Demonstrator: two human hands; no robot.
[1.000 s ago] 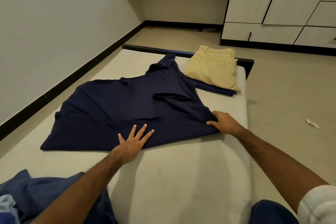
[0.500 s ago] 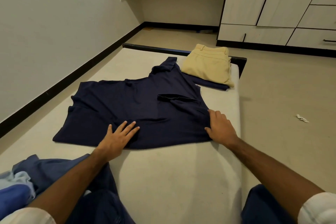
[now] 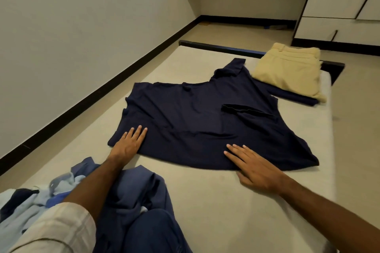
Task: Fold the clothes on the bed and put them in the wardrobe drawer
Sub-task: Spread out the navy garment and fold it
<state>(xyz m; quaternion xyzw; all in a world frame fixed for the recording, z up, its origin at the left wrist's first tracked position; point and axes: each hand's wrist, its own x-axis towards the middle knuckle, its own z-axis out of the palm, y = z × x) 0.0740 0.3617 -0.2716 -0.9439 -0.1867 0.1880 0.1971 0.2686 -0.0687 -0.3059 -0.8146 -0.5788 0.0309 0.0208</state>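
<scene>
I see the bed point(image 3: 236, 201) carrying a navy shirt point(image 3: 195, 121) spread flat, its long axis running from the hem under my hands away toward the collar at the far right. Beyond the collar sit folded khaki trousers point(image 3: 287, 70), and an unfolded pile point(image 3: 61, 195) lies just behind my left wrist. My left hand point(image 3: 129, 144) presses flat, fingers straight, on the near left corner; my right hand point(image 3: 255, 166) lies flat on the hem, nearer the free right edge, so I judge it leads the fold.
</scene>
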